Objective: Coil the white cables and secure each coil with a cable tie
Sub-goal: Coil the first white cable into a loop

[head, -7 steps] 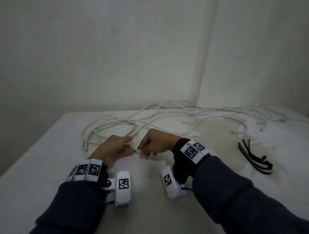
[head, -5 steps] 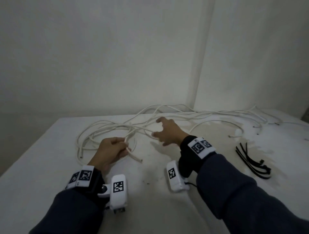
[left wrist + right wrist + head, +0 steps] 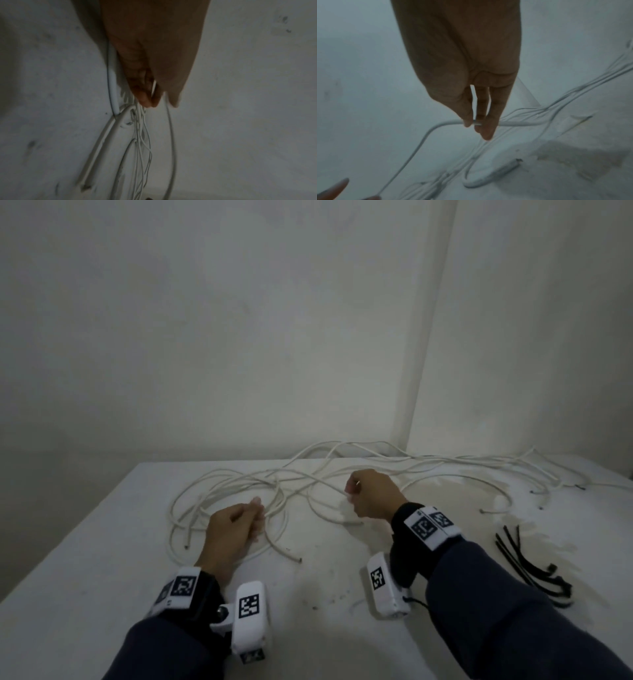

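A long white cable (image 3: 239,484) lies in loose loops across the white table (image 3: 68,594). My left hand (image 3: 255,517) pinches a strand of it near the coil, with the free cut end (image 3: 300,560) trailing toward me. In the left wrist view the fingertips (image 3: 147,100) close on the thin cable (image 3: 171,135). My right hand (image 3: 352,491), further back and to the right, pinches another stretch of the same cable. In the right wrist view its fingertips (image 3: 488,132) hold the cable (image 3: 518,123) lifted off the table.
More cable runs (image 3: 479,463) stretch to the back right corner by the walls. A bunch of black cable ties (image 3: 527,563) lies at the right. The table's left edge (image 3: 61,539) drops off beside the coil.
The hands, first together near the middle, have separated. My right hand reached back and right, open, and now grips a farther stretch of cable. The left hand kept its hold.
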A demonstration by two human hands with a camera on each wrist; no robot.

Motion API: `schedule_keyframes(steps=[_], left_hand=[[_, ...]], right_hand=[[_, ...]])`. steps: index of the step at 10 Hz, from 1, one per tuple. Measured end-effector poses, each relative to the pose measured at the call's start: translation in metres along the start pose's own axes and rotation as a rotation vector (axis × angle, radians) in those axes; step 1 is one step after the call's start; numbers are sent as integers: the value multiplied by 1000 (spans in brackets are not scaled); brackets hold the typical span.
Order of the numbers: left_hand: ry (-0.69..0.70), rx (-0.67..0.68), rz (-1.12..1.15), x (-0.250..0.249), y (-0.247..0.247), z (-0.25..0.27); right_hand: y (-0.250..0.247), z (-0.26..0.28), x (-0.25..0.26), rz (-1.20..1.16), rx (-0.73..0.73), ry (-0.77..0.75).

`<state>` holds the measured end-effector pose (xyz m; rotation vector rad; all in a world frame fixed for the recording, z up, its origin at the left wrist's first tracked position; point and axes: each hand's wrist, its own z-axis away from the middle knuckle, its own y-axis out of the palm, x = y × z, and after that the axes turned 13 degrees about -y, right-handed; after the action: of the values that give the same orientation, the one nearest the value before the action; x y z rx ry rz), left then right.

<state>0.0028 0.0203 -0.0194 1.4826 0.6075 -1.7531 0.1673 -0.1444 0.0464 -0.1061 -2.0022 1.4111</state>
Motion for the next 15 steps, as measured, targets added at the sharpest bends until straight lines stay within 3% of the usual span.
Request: schedule_keyframes(steps=[1, 2, 3, 4, 5, 7, 8, 9, 10, 12, 13, 14, 15], left_hand=[[-130, 217, 477, -18, 3, 11], [-141, 388, 768, -41, -2, 25], [-142, 384, 920, -63, -7, 35], [-221, 371, 1085, -76, -10, 46], [-364, 259, 1134, -75, -6, 67], [-374, 36, 1340, -60, -24, 90], [-364, 335, 1348, -40, -44, 87], [47, -363, 221, -58, -51, 98], [-127, -45, 556, -54, -48, 80], [-51, 177, 473, -72, -23, 59], [-69, 193, 601, -77, -12, 47], [-102, 210, 730, -65, -9, 33], [-162, 259, 720, -36, -8, 28]], right_hand=[[-11, 15, 7, -115, -47, -196], [-19, 36, 11, 20, 148, -167], [-21, 49, 0, -96, 134, -32], [-18, 53, -6, -324, -57, 80], [-19, 54, -1, -363, -282, 139], [-14, 49, -1, -709, -556, 370], [-7, 45, -10, -841, -614, 433], [-8, 48, -6, -958, -782, 429], [-12, 52, 3, -1088, -839, 270], [-34, 48, 30, -1172, -869, -56], [-45, 37, 39, -1198, -862, -149], [-40, 26, 31, -1183, -892, -38], [-14, 29, 7, -1161, -823, 206]])
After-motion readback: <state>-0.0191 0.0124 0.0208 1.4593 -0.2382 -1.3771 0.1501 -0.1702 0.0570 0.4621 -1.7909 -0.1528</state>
